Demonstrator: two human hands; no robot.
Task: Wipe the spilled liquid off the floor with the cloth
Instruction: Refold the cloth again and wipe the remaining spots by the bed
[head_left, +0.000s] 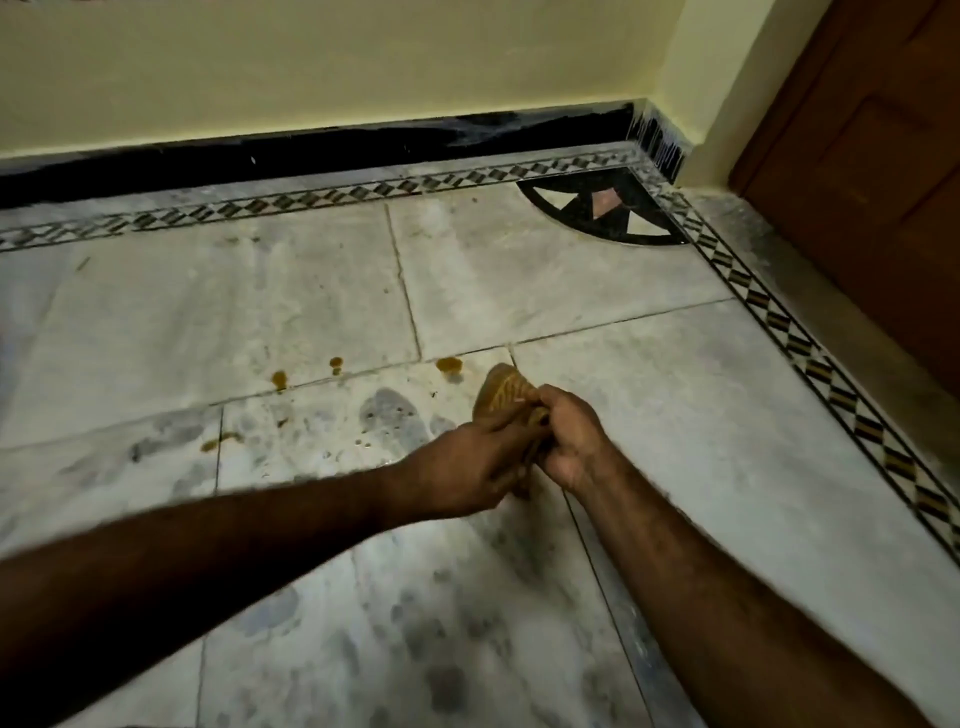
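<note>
Both forearms reach in from the bottom of the view, the left from about eight o'clock and the right from about five o'clock, and they meet just right of centre above the floor (675, 415). Going left to right: the left hand (457, 473) is curled closed around the lower part of the cloth (506, 395), its fingers wrapped over the fabric. The right hand (569, 441) is likewise closed, pinching the same cloth from the other side, so the two hands touch or nearly touch with the bunched brownish cloth between them. Its top pokes out above the knuckles, toward twelve o'clock. It is held in the air, not pressed to the tiles, as far as I can judge.

The spill is not yet dealt with. Brown drops lie along the grout line: one drop (280, 380) at about nine o'clock from the hands, a smaller pair (336, 364) beside it, a larger blot (449, 365) just beyond the cloth at eleven o'clock, and a thin smear (221, 441) lower down on the left.

My reading is that the cloth is being gathered or folded into a pad, a step ahead of wiping. The next move calls for lowering that pad flat onto the nearest blot, then sweeping leftward along the grout line, pressing into the joint where liquid may settle.
</note>
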